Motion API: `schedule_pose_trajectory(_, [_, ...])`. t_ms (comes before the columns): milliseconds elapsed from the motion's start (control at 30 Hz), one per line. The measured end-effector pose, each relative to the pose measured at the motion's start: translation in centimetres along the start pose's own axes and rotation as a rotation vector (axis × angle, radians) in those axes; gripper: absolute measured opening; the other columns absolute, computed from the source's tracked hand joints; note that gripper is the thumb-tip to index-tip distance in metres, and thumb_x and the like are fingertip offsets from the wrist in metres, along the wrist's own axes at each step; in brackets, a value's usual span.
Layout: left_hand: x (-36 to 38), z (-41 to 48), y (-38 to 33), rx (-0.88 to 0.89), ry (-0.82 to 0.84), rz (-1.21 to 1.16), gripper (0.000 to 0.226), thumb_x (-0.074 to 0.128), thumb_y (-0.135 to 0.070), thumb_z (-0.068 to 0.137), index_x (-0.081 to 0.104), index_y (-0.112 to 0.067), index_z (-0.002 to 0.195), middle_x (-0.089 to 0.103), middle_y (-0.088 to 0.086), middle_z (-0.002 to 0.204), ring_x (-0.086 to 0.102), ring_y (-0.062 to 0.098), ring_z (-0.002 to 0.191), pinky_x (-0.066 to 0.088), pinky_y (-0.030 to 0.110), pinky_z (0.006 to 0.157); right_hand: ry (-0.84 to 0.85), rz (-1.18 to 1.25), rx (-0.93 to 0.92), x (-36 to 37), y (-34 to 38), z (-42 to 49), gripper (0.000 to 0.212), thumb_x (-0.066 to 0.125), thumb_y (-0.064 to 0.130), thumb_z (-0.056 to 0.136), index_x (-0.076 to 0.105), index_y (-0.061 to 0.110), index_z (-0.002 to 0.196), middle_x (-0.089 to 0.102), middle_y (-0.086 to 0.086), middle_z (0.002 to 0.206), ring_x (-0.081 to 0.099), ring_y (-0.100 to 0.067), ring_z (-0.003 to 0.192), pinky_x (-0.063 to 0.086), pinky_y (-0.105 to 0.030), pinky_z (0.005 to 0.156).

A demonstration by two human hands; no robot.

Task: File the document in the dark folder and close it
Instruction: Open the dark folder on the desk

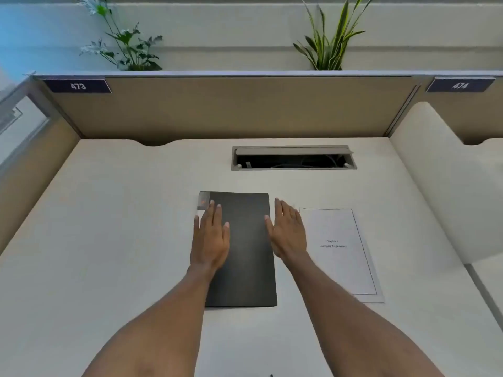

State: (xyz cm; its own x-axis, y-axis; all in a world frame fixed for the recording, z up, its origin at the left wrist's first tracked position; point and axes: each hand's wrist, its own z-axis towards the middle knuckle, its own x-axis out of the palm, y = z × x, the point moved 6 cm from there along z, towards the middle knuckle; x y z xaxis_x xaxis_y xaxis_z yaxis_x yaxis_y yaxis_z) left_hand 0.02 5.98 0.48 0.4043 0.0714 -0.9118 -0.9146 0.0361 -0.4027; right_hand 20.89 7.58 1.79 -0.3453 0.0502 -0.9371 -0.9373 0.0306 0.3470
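The dark folder (246, 254) lies closed and flat in the middle of the white desk (109, 240). My left hand (209, 235) rests palm down on the folder's left edge, fingers spread, holding nothing. At the folder's right edge my right hand (287, 231) lies flat, its thumb touching the cover. The document (340, 251), a white sheet with a thin border and a short printed title, sits on the desk just right of my right hand, apart from the folder.
A cable hatch (294, 157) is open at the back of the desk. Beige partitions with labels 473 (77, 86) and 474 (460, 85) wall the desk in. Two plants (128, 47) stand behind the partition. A white curved divider (441, 170) bounds the right side.
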Motion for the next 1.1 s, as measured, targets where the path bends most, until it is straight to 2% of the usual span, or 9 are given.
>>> schedule_pose_trajectory(133, [1.3, -2.2, 2.7, -0.062, 0.045, 0.002, 0.056, 0.031, -0.033, 0.108, 0.027, -0.013, 0.161, 0.016, 0.004, 0.171, 0.013, 0.017, 0.158, 0.009, 0.044, 0.129, 0.09, 0.028, 0.007, 3.1, 1.2, -1.8, 0.063, 0.034, 0.047, 0.102, 0.027, 0.014, 0.156, 0.037, -0.009, 0.158, 0.037, -0.028, 0.144, 0.027, -0.041, 0.122])
schedule_pose_trajectory(333, [2.1, -4.3, 5.9, -0.054, 0.068, 0.013, 0.053, 0.032, -0.03, 0.108, 0.034, -0.013, 0.158, 0.021, 0.006, 0.17, 0.017, 0.019, 0.157, 0.012, 0.045, 0.129, 0.232, -0.031, 0.002, 7.1, 3.1, -3.6, 0.068, 0.036, 0.055, 0.1, 0.02, 0.023, 0.158, 0.026, -0.012, 0.163, 0.027, -0.03, 0.15, 0.025, -0.042, 0.123])
schedule_pose_trajectory(500, [3.0, -6.5, 8.3, 0.088, 0.168, 0.101, 0.057, 0.028, -0.035, 0.106, 0.032, -0.015, 0.159, 0.02, 0.004, 0.17, 0.016, 0.017, 0.158, 0.011, 0.043, 0.129, 0.26, -0.098, 0.0, 9.1, 4.1, -4.5, 0.066, 0.039, 0.063, 0.096, 0.026, 0.036, 0.155, 0.023, -0.014, 0.163, 0.025, -0.032, 0.149, 0.027, -0.043, 0.122])
schedule_pose_trajectory(667, [3.2, -8.9, 8.4, 0.262, 0.264, 0.247, 0.064, 0.023, -0.046, 0.106, 0.024, -0.017, 0.162, 0.01, 0.003, 0.172, 0.006, 0.018, 0.16, 0.013, 0.046, 0.129, 0.255, -0.142, 0.016, 9.7, 4.2, -5.0, 0.065, 0.037, 0.063, 0.098, 0.023, 0.037, 0.156, 0.018, -0.013, 0.165, 0.019, -0.032, 0.152, 0.022, -0.042, 0.123])
schedule_pose_trajectory(800, [3.2, -11.1, 8.1, 0.315, 0.341, 0.229, 0.076, 0.025, -0.064, 0.101, 0.019, -0.021, 0.163, 0.004, 0.001, 0.173, -0.002, 0.017, 0.16, 0.011, 0.045, 0.129, 0.253, -0.168, 0.029, 9.9, 4.3, -5.0, 0.066, 0.036, 0.063, 0.098, 0.02, 0.038, 0.157, 0.016, -0.012, 0.166, 0.017, -0.031, 0.153, 0.021, -0.043, 0.123])
schedule_pose_trajectory(900, [3.3, -12.5, 7.9, 0.395, 0.375, 0.267, 0.082, 0.028, -0.07, 0.098, 0.021, -0.02, 0.163, 0.007, 0.001, 0.173, -0.002, 0.018, 0.16, 0.012, 0.045, 0.129, 0.25, -0.183, 0.037, 9.9, 4.3, -5.2, 0.066, 0.036, 0.062, 0.099, 0.019, 0.037, 0.157, 0.016, -0.012, 0.166, 0.017, -0.032, 0.153, 0.021, -0.043, 0.124])
schedule_pose_trajectory(1000, [3.1, -13.0, 8.0, 0.441, 0.366, 0.296, 0.08, 0.039, -0.066, 0.096, 0.028, -0.019, 0.161, 0.015, 0.005, 0.171, 0.009, 0.023, 0.159, 0.019, 0.047, 0.127, 0.245, -0.191, 0.041, 9.8, 4.6, -5.3, 0.065, 0.035, 0.061, 0.1, 0.018, 0.037, 0.158, 0.015, -0.012, 0.167, 0.016, -0.032, 0.153, 0.019, -0.043, 0.124])
schedule_pose_trajectory(1100, [2.6, -13.0, 7.9, 0.458, 0.325, 0.319, 0.072, 0.057, -0.056, 0.093, 0.047, -0.015, 0.152, 0.039, 0.01, 0.162, 0.038, 0.028, 0.15, 0.038, 0.046, 0.119, 0.242, -0.196, 0.043, 10.0, 4.7, -5.4, 0.064, 0.034, 0.06, 0.1, 0.018, 0.036, 0.158, 0.015, -0.012, 0.167, 0.016, -0.032, 0.153, 0.02, -0.044, 0.124])
